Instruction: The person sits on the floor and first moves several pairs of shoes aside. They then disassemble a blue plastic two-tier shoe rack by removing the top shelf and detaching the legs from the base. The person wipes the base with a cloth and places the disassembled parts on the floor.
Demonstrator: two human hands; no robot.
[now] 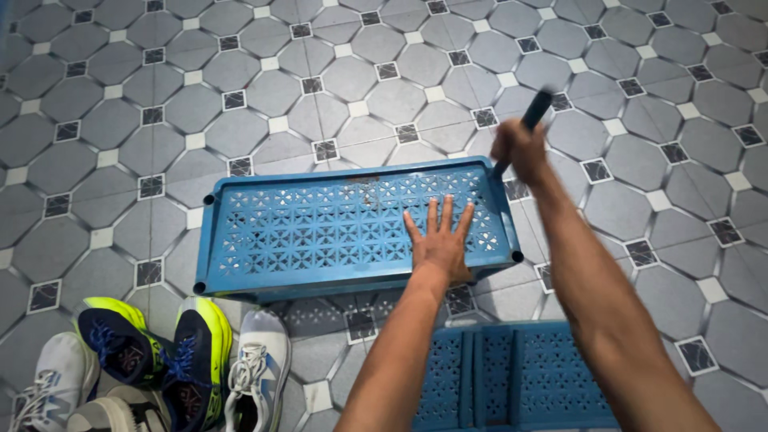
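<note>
Nearest the lens, at the bottom centre of the frame, a second blue panel (512,376) lies on the tiled floor (120,120) between your forearms. Just above it sits the blue shelf tray (320,228), flat and mid-frame, its lattice face up. Your left hand (440,240) lies palm-down on the tray's right part, fingers (445,214) spread and flat against the lattice, pinning it. Your right hand (520,150) is wrapped in a fist around a dark tool handle (534,112), raised just above the tray's upper right corner; the handle is blurred, and its working end is hidden behind the tray's rim.

You seem to be in the striking or prying step at that corner. The next move calls for a firm left palm and a stroke landing on the corner, well clear of your spread fingers. Shoes (160,360) sit at the lower left.
</note>
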